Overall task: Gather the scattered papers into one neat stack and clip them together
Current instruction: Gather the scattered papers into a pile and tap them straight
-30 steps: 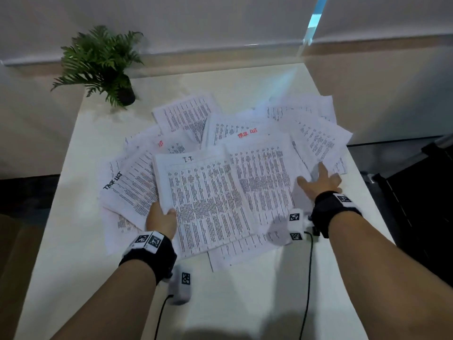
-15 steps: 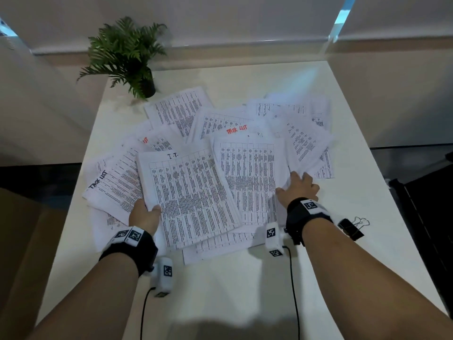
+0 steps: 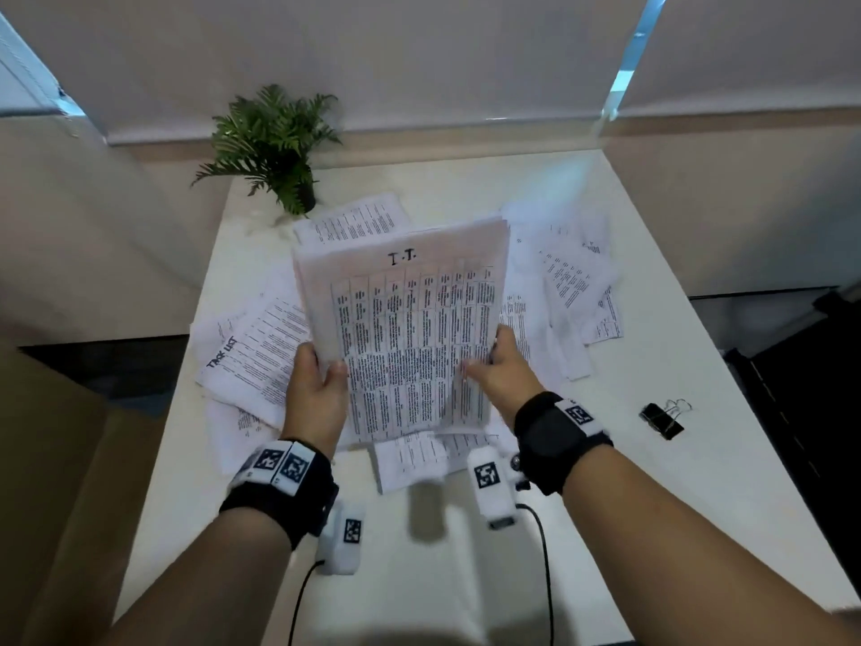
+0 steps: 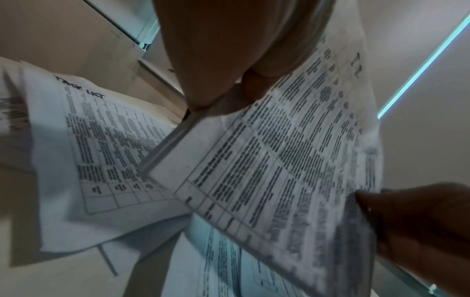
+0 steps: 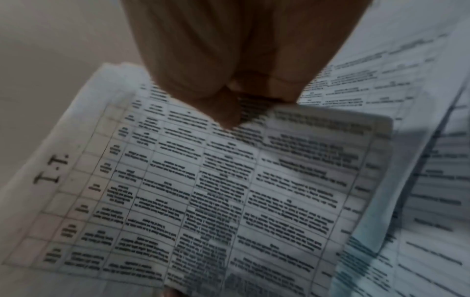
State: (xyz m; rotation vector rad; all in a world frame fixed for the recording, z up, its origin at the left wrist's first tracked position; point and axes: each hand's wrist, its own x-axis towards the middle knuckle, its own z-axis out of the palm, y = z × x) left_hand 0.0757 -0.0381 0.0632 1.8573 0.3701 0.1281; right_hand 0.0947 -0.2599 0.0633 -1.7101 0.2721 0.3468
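A bundle of printed sheets (image 3: 410,328), its top page headed "I.T.", is lifted off the white table (image 3: 419,575) and tilted up toward me. My left hand (image 3: 317,389) grips its lower left edge, thumb on the front. My right hand (image 3: 498,370) grips the lower right edge. The left wrist view shows the bundle (image 4: 292,160) pinched under my thumb, and the right wrist view shows the bundle (image 5: 203,191) in the same kind of pinch. More loose sheets (image 3: 261,361) lie scattered under and around it. A black binder clip (image 3: 661,419) lies on the table at the right.
A small potted fern (image 3: 275,146) stands at the table's far left corner. Loose pages (image 3: 573,282) spread to the right of the bundle, others (image 3: 358,221) behind it. The table's right edge runs just beyond the clip, next to dark furniture (image 3: 810,389).
Both hands went from lying on the flat papers to gripping a bundle, which has come up off the table and tilted toward me. The head view has shifted.
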